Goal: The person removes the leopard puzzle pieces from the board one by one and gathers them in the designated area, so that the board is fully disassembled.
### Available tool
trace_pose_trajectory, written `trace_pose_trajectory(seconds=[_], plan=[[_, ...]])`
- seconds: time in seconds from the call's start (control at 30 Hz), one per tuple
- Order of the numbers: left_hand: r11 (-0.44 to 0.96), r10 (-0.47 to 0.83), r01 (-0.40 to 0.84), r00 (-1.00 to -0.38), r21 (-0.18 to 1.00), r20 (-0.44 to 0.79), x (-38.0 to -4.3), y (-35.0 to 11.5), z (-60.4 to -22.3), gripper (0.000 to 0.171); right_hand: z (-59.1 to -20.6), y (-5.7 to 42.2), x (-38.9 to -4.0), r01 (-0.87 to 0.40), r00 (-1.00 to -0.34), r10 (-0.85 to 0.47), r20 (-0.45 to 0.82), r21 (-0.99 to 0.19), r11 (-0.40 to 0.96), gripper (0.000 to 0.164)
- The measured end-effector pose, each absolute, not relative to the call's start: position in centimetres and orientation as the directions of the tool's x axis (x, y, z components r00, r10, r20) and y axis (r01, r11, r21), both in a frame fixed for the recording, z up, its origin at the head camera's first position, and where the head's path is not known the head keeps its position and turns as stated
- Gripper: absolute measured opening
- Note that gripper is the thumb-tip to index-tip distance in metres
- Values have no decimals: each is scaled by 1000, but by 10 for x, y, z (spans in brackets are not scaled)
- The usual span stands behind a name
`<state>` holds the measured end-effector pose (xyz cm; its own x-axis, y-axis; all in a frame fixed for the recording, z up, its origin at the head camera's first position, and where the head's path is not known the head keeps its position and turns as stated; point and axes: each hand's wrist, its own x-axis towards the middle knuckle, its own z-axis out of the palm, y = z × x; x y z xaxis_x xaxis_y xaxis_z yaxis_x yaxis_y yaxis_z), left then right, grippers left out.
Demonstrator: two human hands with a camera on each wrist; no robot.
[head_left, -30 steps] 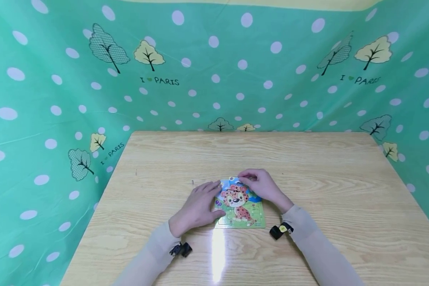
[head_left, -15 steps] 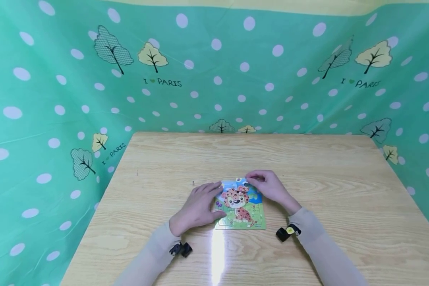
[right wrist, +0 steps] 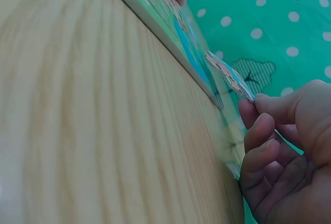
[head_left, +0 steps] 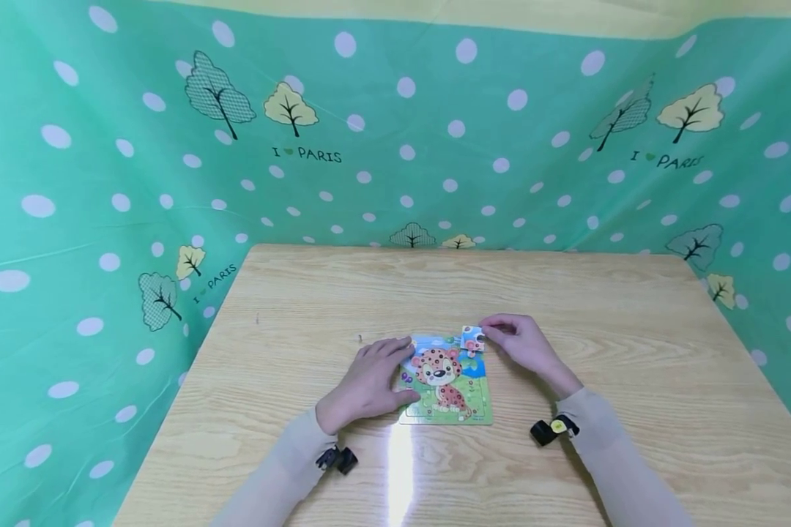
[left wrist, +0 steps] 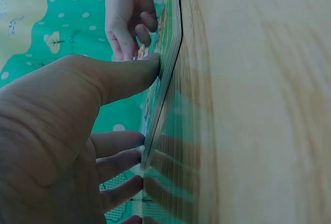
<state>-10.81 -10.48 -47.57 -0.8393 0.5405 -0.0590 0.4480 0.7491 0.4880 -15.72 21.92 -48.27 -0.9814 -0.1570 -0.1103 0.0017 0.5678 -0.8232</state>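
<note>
A square jigsaw puzzle (head_left: pixel 447 419) with a spotted leopard cub on grass lies flat in the middle of the table. My left hand (head_left: pixel 372 382) rests along its left side, fingers spread, the thumb pressing on the board near the lower left corner. Over the board's upper right corner, my right hand (head_left: pixel 526 348) pinches a jigsaw piece (head_left: pixel 472 339) by its right edge. That piece shows blue sky and a pink spotted ear. In the right wrist view the piece (right wrist: pixel 230 74) is tilted and held up off the board, between thumb and index finger.
The wooden table (head_left: pixel 606 315) reaches to a green dotted curtain (head_left: pixel 455 132) at the back and sides. A strip of glare (head_left: pixel 400 468) lies on the table below the puzzle. Each wrist carries a black camera strap.
My right hand has moved right with the jigsaw piece, from the top middle of the puzzle to its upper right corner. The left hand stays on the board's left side.
</note>
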Motion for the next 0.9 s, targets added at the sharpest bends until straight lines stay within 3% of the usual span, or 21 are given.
trace_pose_trajectory(seconds=[0.33,0.9], plan=[[752,543,449,-837,482,-69,-109,-105,-477,87,-482,246,-156,80,-985,-86,-151,-830,552,32],[757,545,457,-836,467,-66,-110,-105,-479,86,-480,292,-154,102,-990,-29,-139,-839,535,41]])
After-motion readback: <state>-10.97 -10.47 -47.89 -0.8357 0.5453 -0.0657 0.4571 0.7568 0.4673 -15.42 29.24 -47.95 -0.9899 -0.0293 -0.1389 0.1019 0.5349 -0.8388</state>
